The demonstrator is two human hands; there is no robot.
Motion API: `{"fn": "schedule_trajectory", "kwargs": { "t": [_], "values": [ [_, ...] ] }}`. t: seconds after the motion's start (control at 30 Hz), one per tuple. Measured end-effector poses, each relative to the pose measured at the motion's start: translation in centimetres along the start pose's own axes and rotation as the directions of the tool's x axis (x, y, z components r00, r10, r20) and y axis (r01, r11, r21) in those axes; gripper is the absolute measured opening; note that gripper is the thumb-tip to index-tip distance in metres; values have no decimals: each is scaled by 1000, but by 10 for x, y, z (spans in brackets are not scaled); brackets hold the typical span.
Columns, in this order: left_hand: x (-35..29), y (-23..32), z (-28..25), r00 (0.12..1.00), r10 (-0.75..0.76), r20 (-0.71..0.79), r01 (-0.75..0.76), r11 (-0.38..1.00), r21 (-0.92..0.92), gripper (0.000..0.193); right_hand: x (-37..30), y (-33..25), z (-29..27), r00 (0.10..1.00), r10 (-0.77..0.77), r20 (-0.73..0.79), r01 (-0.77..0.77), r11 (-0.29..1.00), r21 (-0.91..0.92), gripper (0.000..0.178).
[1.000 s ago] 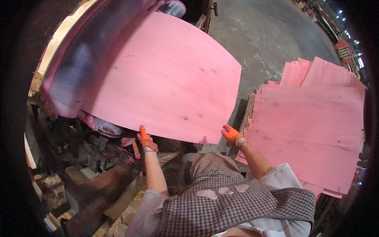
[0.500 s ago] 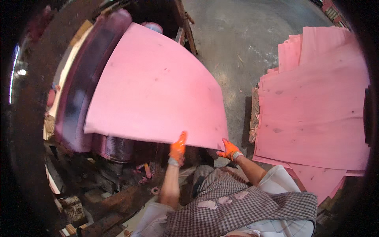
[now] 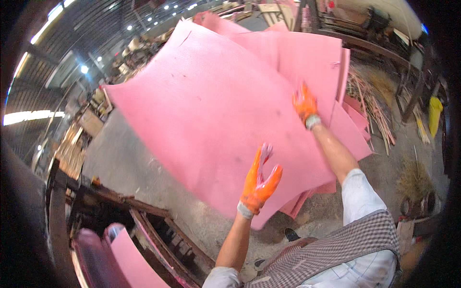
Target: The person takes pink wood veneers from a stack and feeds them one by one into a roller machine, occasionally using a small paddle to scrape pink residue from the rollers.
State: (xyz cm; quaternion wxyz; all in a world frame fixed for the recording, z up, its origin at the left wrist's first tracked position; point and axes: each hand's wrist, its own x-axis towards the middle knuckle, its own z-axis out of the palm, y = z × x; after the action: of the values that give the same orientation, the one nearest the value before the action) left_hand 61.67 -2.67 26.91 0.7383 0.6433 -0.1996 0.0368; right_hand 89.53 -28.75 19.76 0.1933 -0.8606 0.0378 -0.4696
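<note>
One big pink thin veneer sheet (image 3: 201,110) up front, a pile of pink sheets (image 3: 345,125) behind, two orange-gloved hands: left hand (image 3: 259,185), right hand (image 3: 305,104).

Single head cam, fisheye, looks down-fwd, close over pink sheet (image 3: 216,110), floor beyond

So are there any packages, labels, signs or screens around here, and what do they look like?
None that can be made out.
The pink sheet by the left hand and right hand is plain, with no label.
</note>
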Motion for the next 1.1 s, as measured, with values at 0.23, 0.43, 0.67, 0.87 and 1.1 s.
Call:
{"fn": "schedule_trajectory", "kwargs": {
  "t": [0.23, 0.43, 0.67, 0.87, 1.1],
  "values": [
    [-193, -65, -97, 887, -235, -398, 402, 816, 415, 68, -1, -37, -58, 899, -394, 193, 379, 919, 110, 45],
    [-446, -15, -167, 186, 91, -978, 568, 802, 182, 67, -214, -31, 64, 637, -79, 767, 178, 983, -47, 32],
    [-636, -5, -128, -506, 290, -812, 199, 955, 218, 79, -503, -123, -10, -603, -151, 783, 298, 868, 397, 62],
    [-740, -50, -148, -753, 113, -648, 24, 989, 145, 73, -589, -245, -69, -594, -537, 599, -13, 751, 660, 69],
    [-786, -29, -196, -789, 4, -614, -118, 980, 158, 68, -605, -344, -124, -733, -412, 541, 63, 751, 657, 68]
  ]
}}
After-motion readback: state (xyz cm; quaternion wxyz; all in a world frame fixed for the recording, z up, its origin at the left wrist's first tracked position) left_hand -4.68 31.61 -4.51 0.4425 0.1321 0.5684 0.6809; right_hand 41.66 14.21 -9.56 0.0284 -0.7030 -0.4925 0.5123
